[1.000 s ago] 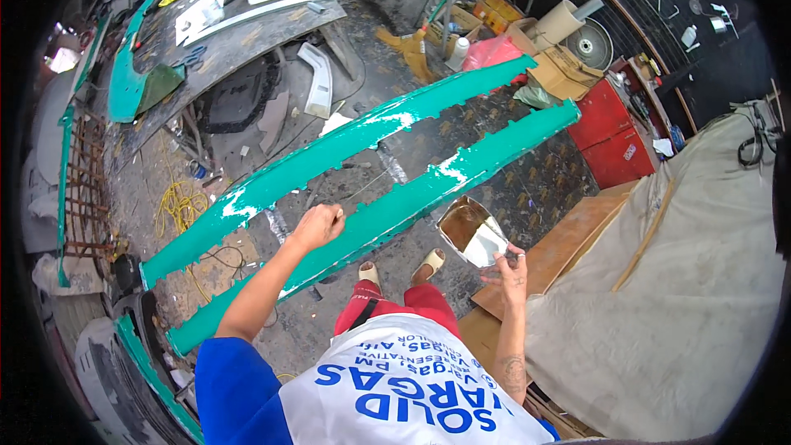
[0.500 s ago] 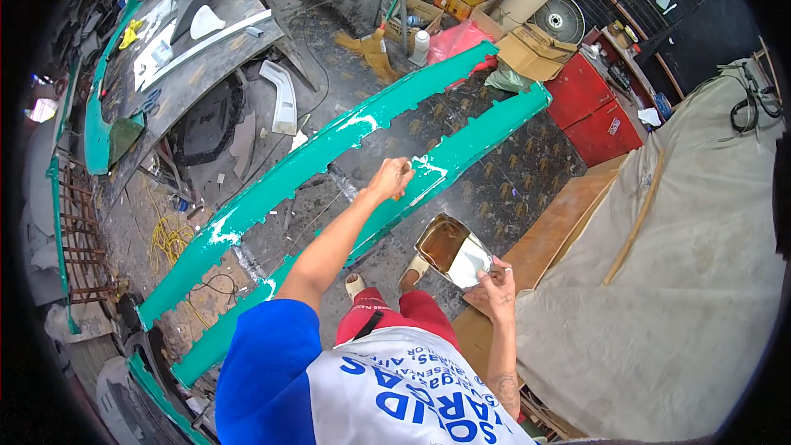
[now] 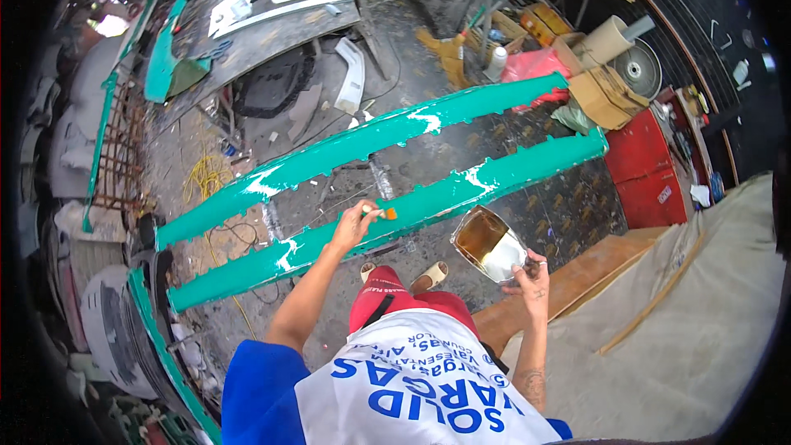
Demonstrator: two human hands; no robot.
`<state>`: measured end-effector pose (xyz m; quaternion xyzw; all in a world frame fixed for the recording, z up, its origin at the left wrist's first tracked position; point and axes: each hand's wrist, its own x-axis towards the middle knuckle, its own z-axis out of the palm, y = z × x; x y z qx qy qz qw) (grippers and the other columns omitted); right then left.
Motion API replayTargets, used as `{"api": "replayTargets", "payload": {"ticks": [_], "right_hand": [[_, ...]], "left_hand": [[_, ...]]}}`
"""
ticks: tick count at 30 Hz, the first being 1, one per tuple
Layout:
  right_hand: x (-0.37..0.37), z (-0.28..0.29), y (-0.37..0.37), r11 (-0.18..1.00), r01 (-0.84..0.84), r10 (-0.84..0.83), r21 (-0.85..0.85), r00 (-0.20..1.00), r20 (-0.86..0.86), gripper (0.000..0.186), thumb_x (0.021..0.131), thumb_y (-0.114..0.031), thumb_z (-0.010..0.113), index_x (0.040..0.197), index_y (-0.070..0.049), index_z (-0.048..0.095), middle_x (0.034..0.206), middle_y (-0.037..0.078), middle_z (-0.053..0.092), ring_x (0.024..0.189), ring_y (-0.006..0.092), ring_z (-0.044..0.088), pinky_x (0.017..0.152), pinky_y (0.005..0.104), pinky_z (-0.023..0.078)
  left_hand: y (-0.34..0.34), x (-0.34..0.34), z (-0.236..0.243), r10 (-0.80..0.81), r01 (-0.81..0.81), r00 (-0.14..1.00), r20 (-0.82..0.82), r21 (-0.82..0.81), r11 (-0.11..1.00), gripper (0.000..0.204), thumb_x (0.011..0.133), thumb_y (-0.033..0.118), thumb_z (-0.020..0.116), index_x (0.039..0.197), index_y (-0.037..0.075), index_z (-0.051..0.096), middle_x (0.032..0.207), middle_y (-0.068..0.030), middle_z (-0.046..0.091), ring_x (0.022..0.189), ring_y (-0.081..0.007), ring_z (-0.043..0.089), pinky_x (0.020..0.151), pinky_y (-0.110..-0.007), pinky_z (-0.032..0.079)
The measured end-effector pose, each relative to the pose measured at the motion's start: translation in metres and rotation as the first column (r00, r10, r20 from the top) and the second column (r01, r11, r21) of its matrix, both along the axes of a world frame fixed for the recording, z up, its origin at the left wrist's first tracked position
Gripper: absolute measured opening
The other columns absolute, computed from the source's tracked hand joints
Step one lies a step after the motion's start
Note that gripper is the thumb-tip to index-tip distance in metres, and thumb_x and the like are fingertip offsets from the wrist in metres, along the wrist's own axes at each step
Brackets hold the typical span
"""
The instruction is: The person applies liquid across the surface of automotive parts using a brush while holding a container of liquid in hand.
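Note:
My left hand (image 3: 354,224) is closed around a paintbrush, its orange-brown bristles (image 3: 390,214) pointing right above the near long green panel (image 3: 437,199). Whether the bristles touch the panel I cannot tell. Fingers of my right hand (image 3: 527,278) grip the edge of an open, squarish container (image 3: 499,262) with a white inner wall, tilted and holding brown liquid. Beyond the near panel, a second long green panel (image 3: 346,147) runs roughly parallel to it. Both have notched edges and whitish patches.
A dark worktable (image 3: 284,33) with white pieces stands at the far left. Far right are a red cabinet (image 3: 643,165), a cardboard box (image 3: 606,97) and a broom (image 3: 445,48). A grey cover (image 3: 659,346) lies over something at the right. Yellow cord (image 3: 206,177) lies on the floor.
My left hand has moved left along the near panel with the brush, away from a whitish patch. My right hand still holds the container. The whole view has turned and shifted.

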<state>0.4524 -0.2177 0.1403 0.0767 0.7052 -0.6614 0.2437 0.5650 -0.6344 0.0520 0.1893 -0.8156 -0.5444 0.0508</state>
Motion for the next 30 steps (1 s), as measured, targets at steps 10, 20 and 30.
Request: {"api": "replayTargets", "payload": {"ticks": [10,20,30], "right_hand": [[-0.021,-0.006,0.008,0.995,-0.1,0.099,0.009,0.994,0.048,0.057,0.086,-0.011,0.073,0.133,-0.006,0.041,0.111,0.015,0.057,0.088,0.0228,0.065,0.062,0.0371,0.063],[-0.01,0.0,0.011,0.999,-0.045,0.044,0.019,0.998,0.036,0.057,0.085,-0.01,0.073,0.133,-0.006,0.042,0.106,0.013,0.057,0.086,0.023,0.065,0.061,0.0391,0.063],[-0.025,-0.007,0.0,0.972,-0.227,0.228,0.054,0.973,-0.013,0.042,0.094,-0.011,0.059,0.132,-0.012,0.042,0.12,0.011,0.056,0.096,0.022,0.063,0.06,0.0368,0.064]], "left_hand": [[0.015,-0.023,0.046,-0.059,0.008,0.984,-0.169,-0.284,0.959,0.016,0.091,0.018,0.068,0.095,0.003,0.065,0.09,-0.0136,0.068,0.083,-0.0287,0.067,0.073,-0.039,0.051],[0.095,-0.157,-0.025,0.057,-0.039,0.982,-0.181,0.103,0.994,0.02,0.092,0.02,0.067,0.101,0.003,0.066,0.087,-0.0124,0.068,0.075,-0.0201,0.065,0.068,-0.036,0.051],[-0.001,0.044,-0.021,0.215,-0.218,0.976,-0.035,-0.15,0.964,0.02,0.093,0.02,0.068,0.104,0.004,0.065,0.091,-0.0097,0.068,0.085,-0.0187,0.064,0.077,-0.034,0.05]]}}
